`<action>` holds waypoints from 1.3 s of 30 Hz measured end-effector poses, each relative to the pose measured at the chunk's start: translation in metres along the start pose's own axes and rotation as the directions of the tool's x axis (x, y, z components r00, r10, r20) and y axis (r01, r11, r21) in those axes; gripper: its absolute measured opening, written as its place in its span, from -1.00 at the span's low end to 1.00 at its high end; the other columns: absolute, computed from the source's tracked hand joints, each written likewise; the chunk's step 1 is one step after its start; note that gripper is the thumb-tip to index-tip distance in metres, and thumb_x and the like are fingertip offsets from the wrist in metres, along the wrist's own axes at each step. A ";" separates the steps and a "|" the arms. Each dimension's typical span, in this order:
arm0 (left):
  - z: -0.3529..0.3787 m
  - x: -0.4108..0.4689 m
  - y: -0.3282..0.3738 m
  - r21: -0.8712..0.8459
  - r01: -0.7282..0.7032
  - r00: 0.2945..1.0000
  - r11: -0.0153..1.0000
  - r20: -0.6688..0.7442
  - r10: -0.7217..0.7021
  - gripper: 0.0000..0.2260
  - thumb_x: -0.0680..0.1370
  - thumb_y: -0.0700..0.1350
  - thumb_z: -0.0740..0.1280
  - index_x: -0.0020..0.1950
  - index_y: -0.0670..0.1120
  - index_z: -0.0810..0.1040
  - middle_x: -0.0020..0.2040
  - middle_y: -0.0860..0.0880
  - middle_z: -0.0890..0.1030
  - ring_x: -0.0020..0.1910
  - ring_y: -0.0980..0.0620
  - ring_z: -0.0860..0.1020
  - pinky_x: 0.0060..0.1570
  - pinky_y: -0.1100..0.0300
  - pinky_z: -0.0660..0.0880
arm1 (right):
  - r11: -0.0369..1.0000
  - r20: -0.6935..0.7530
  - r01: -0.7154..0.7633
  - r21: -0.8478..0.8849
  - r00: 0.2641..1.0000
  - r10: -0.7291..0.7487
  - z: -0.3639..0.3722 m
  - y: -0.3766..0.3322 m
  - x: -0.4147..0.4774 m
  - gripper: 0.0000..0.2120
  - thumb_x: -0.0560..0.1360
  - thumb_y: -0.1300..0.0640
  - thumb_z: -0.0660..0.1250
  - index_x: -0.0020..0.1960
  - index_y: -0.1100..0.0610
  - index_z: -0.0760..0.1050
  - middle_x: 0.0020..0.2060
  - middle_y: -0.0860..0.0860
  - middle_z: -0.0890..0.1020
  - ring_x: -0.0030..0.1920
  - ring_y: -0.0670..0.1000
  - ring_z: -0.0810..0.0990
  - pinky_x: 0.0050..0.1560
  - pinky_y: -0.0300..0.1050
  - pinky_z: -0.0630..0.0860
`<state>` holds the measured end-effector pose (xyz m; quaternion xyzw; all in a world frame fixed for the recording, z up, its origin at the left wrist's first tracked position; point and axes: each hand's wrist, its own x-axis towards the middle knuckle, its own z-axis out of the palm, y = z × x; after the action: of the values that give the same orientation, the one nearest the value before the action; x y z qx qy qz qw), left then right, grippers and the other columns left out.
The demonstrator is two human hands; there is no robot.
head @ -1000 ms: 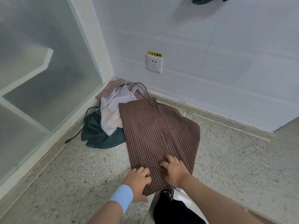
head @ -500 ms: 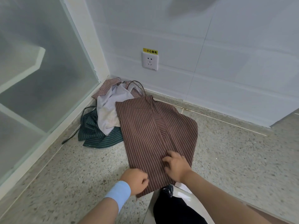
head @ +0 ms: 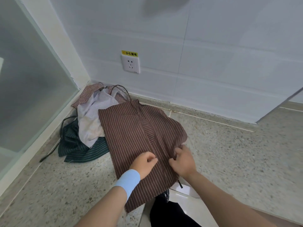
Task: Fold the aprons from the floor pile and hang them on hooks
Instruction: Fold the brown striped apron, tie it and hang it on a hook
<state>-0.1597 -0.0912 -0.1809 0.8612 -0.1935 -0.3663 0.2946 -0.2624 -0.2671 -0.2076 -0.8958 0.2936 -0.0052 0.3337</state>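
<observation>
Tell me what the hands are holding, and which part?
The right hand grips the brown apron at its folded right edge. The left hand is curled on its middle; whether it pinches cloth cannot be told.

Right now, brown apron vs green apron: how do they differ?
The brown apron lies spread fairly flat; the green apron is crumpled. The left hand and right hand are on the brown apron; the green apron is untouched. Only the hands cover the brown apron; a white cloth overlaps the green apron. Both are striped and lie on the floor.
</observation>
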 end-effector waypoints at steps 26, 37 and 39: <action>-0.051 0.013 0.002 -0.582 0.084 0.949 0.809 -0.201 -0.244 -0.79 0.63 0.05 0.25 0.21 0.02 0.51 0.12 0.00 0.59 0.00 0.02 0.61 0.01 0.07 0.58 | 0.958 0.350 -0.056 0.281 0.935 -0.048 -0.017 -0.089 0.031 -0.78 0.56 0.05 0.27 -0.19 0.16 0.46 -0.39 0.04 0.61 -0.42 -0.03 0.60 -0.26 0.03 0.57; -0.087 0.012 -0.044 -0.283 0.367 0.898 0.886 -0.141 -0.417 -0.73 0.55 -0.30 0.28 0.24 -0.12 0.53 0.08 -0.15 0.63 -0.12 -0.16 0.66 -0.21 -0.03 0.67 | 0.977 0.774 -0.050 0.208 0.619 -0.133 0.011 -0.141 0.020 -0.81 0.51 -0.06 0.35 -0.06 0.01 0.68 -0.39 -0.01 0.55 -0.42 -0.10 0.43 -0.21 -0.18 0.41; -0.090 0.009 -0.059 0.006 0.448 0.892 0.894 -0.075 -0.446 -0.72 0.54 -0.28 0.28 0.24 -0.13 0.52 0.10 -0.17 0.62 -0.10 -0.15 0.67 -0.15 0.06 0.66 | 0.977 0.658 -0.060 0.205 0.747 -0.092 0.014 -0.134 0.033 -0.82 0.56 0.01 0.31 -0.12 0.00 0.65 -0.38 -0.03 0.56 -0.39 -0.09 0.47 -0.22 -0.18 0.45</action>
<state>-0.0797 -0.0191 -0.1735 0.8986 0.0160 -0.3906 0.1994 -0.1626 -0.1950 -0.1440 -0.8006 0.1456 0.2793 0.5098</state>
